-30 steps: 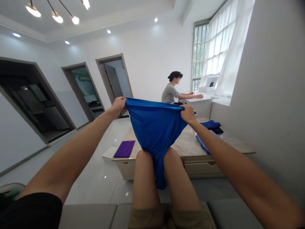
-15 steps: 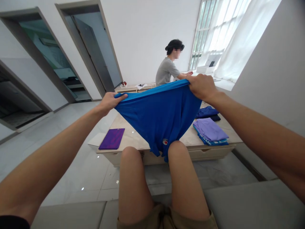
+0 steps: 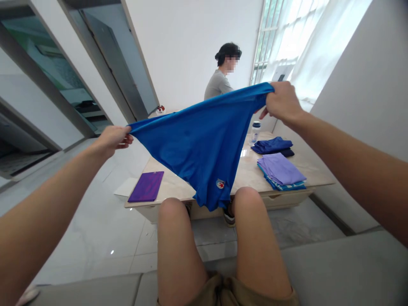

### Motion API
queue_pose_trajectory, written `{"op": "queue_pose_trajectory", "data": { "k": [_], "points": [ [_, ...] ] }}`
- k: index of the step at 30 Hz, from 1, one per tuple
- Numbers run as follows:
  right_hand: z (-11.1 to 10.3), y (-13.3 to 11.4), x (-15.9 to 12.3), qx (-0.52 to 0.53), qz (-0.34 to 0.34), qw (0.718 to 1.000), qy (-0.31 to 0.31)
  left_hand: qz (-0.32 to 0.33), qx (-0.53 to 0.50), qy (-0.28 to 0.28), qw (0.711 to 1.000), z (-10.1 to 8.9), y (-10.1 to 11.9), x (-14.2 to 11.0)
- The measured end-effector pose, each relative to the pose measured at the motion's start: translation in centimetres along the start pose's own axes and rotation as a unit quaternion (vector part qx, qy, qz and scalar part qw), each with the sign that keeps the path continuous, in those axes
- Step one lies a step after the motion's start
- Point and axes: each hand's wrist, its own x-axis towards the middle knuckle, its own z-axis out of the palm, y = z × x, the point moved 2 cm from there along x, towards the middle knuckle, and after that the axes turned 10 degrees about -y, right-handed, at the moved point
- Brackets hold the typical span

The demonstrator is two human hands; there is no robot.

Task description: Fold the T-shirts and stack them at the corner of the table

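I hold a bright blue shirt (image 3: pixel 204 144) stretched out in the air in front of me, above my knees. My left hand (image 3: pixel 111 139) pinches its left end, low and to the left. My right hand (image 3: pixel 282 104) grips the other end, higher up on the right. The cloth hangs down in a point between my knees, with a small round badge near its bottom. Both hands are closed on the fabric.
A low beige table (image 3: pixel 310 168) stands ahead with a purple folded cloth (image 3: pixel 145 186), a stack of lilac and blue folded clothes (image 3: pixel 280 171), a dark blue pile (image 3: pixel 272 145) and a bottle (image 3: pixel 255 131). Another person (image 3: pixel 219 78) sits at a desk by the window. I sit on a grey sofa (image 3: pixel 334 267).
My hands have moved farther apart, the left one down and left, the right one up, so the shirt is pulled wider and slanted. Its hanging tip has risen from between my knees.
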Motion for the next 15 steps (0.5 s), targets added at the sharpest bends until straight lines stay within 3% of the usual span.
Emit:
{"op": "queue_pose_trajectory", "data": {
  "k": [1,3,6,8,10,12,15],
  "points": [
    [0.2,-0.9,-0.4,0.117,0.007,0.993,-0.025,-0.038,0.056,-0.033,0.997,0.1,-0.6,-0.1],
    [1.0,-2.9,-0.8,0.336,0.006,0.939,-0.078,-0.057,0.167,-0.133,0.975,1.3,-1.1,-0.5],
    [2.2,-6.2,-0.5,0.488,-0.07,0.855,-0.16,0.067,0.206,-0.216,0.952,5.5,0.4,-1.8],
    [2.7,-7.8,-0.2,0.521,-0.123,0.817,-0.212,0.191,0.127,-0.245,0.942,9.7,2.6,-3.0],
    [2.7,-8.6,-0.2,0.526,-0.153,0.799,-0.246,0.28,0.023,-0.293,0.914,14.2,5.0,-4.0],
    [2.2,-8.8,-0.3,0.518,-0.168,0.796,-0.264,0.322,-0.068,-0.35,0.877,18.6,7.1,-4.6],
    [0.7,-8.3,-0.9,0.503,-0.174,0.802,-0.271,0.318,-0.14,-0.457,0.819,24.0,8.9,-5.7]
  ]
}}
